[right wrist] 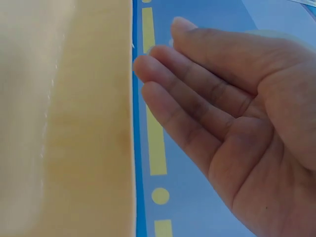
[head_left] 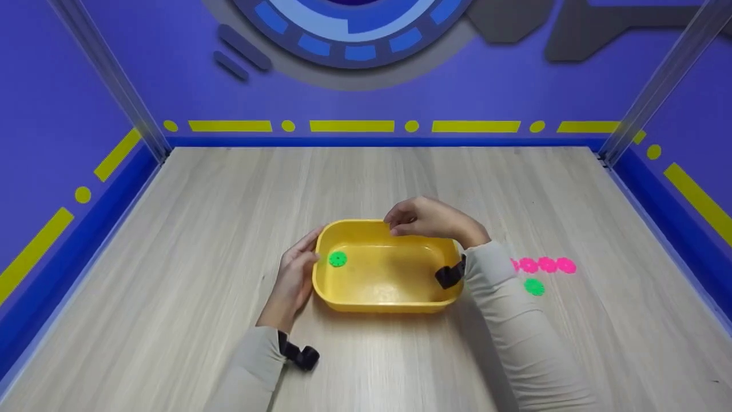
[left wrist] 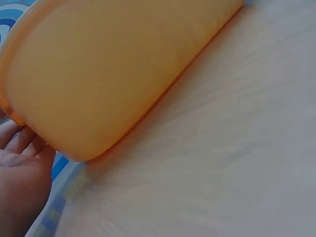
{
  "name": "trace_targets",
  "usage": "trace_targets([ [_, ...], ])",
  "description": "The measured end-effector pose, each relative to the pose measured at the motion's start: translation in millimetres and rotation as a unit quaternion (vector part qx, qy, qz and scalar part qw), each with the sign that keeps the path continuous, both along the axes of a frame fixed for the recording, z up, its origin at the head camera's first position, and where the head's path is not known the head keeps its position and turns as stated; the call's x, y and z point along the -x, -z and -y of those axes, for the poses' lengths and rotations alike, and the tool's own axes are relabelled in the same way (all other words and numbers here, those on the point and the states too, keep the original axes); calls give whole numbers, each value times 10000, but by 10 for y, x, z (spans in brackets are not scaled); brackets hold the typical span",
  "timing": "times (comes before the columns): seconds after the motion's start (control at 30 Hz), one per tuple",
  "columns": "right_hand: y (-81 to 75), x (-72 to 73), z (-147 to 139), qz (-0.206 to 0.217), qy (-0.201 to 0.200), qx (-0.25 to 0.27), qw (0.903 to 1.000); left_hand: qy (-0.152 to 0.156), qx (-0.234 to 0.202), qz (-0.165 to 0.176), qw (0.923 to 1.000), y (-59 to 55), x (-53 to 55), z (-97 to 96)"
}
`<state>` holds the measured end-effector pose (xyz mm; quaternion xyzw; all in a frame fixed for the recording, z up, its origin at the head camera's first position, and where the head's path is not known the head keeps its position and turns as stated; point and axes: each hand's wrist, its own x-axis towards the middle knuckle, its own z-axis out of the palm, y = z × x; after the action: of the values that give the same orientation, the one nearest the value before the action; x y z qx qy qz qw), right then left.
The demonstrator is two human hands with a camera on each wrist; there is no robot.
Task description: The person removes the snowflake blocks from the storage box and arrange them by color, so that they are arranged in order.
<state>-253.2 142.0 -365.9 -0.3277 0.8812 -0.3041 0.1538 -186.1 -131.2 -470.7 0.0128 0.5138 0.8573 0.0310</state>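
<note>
In the head view a yellow plastic tub (head_left: 380,307) sits mid-table with a green notched disc (head_left: 337,259) inside at its left end. My left hand (head_left: 294,274) grips the tub's left rim, thumb on top and fingers beneath. From the left wrist view, the fingers of that hand (left wrist: 24,182) reach under the rim against the tub's outer wall (left wrist: 108,79). Over the tub's far rim, my right hand (head_left: 432,220) hovers with loosely bent fingers. The right wrist view shows this hand (right wrist: 232,113) holding nothing, fingertips right beside the rim.
Right of the tub, several pink notched discs (head_left: 547,264) lie in a row, partly hidden by the right sleeve (head_left: 532,332). Another green disc (head_left: 534,286) lies just in front of them. Blue printed panels (head_left: 366,103) enclose the wooden table (head_left: 240,189) at the back and sides.
</note>
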Motion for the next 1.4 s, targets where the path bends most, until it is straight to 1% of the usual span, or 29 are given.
trace_targets([
  [0.23,60,21,210,79,-304,9,9995,8,-73,-33,10000,5,17,2],
  [0.5,208,35,428,266,-551,-128,9980,88,36,-10,10000,28,13,21],
  [0.6,261,40,505,353,-634,-122,9973,108,1,-31,9999,33,6,27],
  [0.73,322,46,608,503,-690,-132,9963,182,-27,-98,9998,32,6,27],
  [0.97,421,40,746,924,-670,-189,9933,191,41,-57,9998,19,13,21],
  [1.23,509,32,852,877,-537,-343,9941,211,-11,-19,9998,25,10,24],
  [1.4,538,33,892,676,-508,-346,9958,209,-102,-3,9997,17,13,27],
])
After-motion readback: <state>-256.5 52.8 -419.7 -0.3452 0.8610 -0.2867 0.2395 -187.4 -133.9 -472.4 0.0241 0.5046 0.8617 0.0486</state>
